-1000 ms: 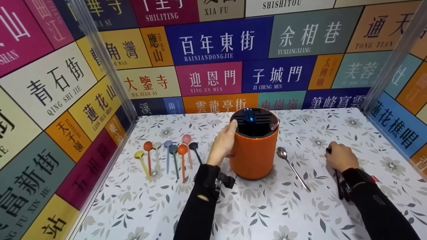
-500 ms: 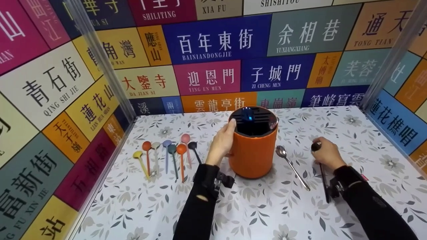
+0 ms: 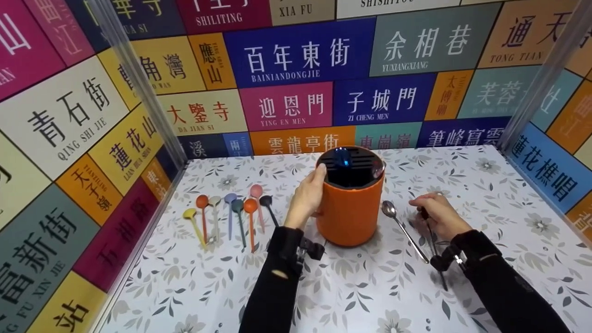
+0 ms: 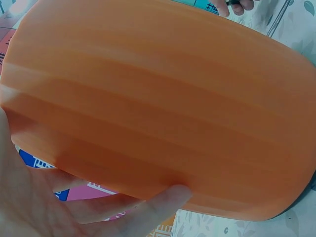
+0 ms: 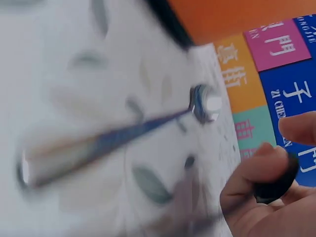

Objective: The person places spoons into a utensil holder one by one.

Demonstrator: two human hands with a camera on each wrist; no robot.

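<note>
My left hand (image 3: 305, 196) grips the side of an upright orange cylindrical holder (image 3: 349, 215) with a black slotted top. In the left wrist view, the holder's ribbed orange wall (image 4: 163, 108) fills most of the picture, with fingers along its lower edge. Right of it, my right hand (image 3: 441, 215) holds a black spoon near its bowl. The spoon's dark bowl (image 5: 279, 182) shows among the curled fingers in the right wrist view; its thin handle (image 3: 443, 280) slants down toward the front. A metal spoon (image 3: 407, 233) lies on the table between holder and right hand.
Several coloured spoons, among them a yellow spoon (image 3: 194, 224), a blue spoon (image 3: 230, 215) and a pink spoon (image 3: 257, 203), lie left of the holder. A floral cloth (image 3: 185, 286) covers the table. Panels with printed signs (image 3: 300, 55) stand at the back and both sides.
My right hand has moved left with the black spoon, from the right part of the table toward the metal spoon. The left hand and the holder stay in place.
</note>
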